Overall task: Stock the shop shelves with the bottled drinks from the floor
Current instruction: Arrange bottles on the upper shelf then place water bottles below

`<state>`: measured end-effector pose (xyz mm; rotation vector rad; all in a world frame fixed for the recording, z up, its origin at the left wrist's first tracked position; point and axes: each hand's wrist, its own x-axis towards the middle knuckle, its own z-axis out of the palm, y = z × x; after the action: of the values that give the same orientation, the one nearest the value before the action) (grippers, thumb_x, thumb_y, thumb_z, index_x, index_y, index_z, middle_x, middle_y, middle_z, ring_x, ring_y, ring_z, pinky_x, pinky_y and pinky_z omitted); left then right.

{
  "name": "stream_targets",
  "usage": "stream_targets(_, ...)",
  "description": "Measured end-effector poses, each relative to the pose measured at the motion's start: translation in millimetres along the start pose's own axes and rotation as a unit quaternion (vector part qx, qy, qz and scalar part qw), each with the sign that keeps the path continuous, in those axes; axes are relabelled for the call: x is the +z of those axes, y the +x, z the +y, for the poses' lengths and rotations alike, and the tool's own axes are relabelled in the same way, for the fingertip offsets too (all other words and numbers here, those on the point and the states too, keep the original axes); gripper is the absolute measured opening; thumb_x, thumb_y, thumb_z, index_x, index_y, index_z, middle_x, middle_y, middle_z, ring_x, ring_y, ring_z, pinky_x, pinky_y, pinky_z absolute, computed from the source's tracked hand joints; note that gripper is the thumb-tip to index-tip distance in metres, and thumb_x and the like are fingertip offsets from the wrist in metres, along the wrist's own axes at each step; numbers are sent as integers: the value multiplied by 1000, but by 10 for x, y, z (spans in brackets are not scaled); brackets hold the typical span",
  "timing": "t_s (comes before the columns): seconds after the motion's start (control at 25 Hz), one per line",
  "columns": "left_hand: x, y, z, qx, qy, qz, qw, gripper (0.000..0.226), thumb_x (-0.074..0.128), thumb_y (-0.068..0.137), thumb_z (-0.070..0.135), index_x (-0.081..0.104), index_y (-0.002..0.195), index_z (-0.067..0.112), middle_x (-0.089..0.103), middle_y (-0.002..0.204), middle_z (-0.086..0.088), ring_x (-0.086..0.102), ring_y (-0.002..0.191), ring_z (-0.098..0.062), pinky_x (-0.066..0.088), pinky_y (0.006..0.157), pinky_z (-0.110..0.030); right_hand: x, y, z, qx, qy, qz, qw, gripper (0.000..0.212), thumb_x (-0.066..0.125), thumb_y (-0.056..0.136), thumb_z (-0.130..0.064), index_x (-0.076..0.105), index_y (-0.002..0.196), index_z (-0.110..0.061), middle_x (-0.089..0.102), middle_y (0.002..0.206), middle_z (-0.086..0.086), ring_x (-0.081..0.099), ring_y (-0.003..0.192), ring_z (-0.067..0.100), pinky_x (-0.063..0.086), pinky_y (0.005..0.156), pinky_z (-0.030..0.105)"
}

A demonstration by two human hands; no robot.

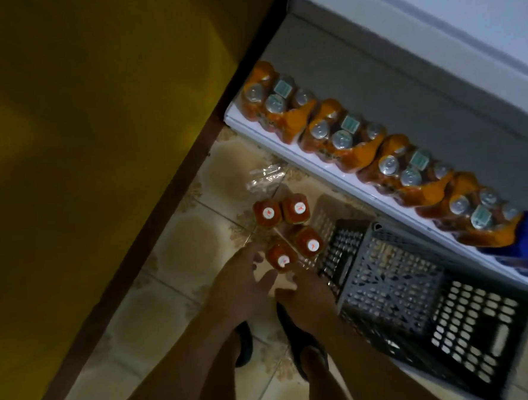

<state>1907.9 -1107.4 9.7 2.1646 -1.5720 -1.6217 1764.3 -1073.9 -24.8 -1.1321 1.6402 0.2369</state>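
1. The left hand point(241, 283) is seen spread and empty, at 7 o'clock of the red bottles point(305, 240).
2. The four red bottles are stood upright on the floor point(179, 245), long axes vertical, white caps upward; the red cap marks cannot be read.
3. The right hand point(307, 299) is held loose, empty, at 6 o'clock.

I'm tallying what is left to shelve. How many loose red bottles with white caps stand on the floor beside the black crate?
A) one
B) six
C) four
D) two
C: four red bottles with white caps stand close together on the tiled floor, just left of the black crate.
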Motion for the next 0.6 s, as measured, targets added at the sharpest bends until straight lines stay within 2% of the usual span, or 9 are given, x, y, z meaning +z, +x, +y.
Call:
stream_targets(0.08,158,414,-311,1,6,-9,1000,39,65,90,32,49,125,32,55,108,13,55,100,-8,50,90,-33,201,420,136,22,-33,0,999,61,58,93,-41,35,146,-22,49,142,6,48,131,25,42,104,35)
stream_targets(0.16,269,723,-515,2,10,-12,1000,37,65,90,31,50,125,29,57,107,10,55,99,-10,49,87,-32,317,757,219,40,-65,14,997,64,58,94,-40,29,148,-21,48,141,8,50,129,27,44,102,37)
stream_targets(0.32,501,1098,-696,13,11,-45,999,38,65,91,29,51,126,28,58,105,10,55,97,-8,44,81,-24,479,1269,363,74,-86,50,992,55,56,94,-41,34,139,-21,54,130,10,60,114,31,52,91,41)
stream_targets(0.48,612,1235,-807,24,23,-77,997,40,64,92,30,49,128,31,58,107,12,55,98,-6,42,80,-22,664,1506,465,60,-161,56,983,60,51,98,-43,25,144,-16,54,128,13,60,114,30,52,86,40)
stream_targets(0.6,593,1219,-904,10,39,-77,996,41,65,91,30,49,129,31,58,106,12,55,98,-6,45,82,-23,756,1583,462,65,-127,72,987,61,54,97,-37,23,144,-14,57,125,15,60,113,32,52,87,40)
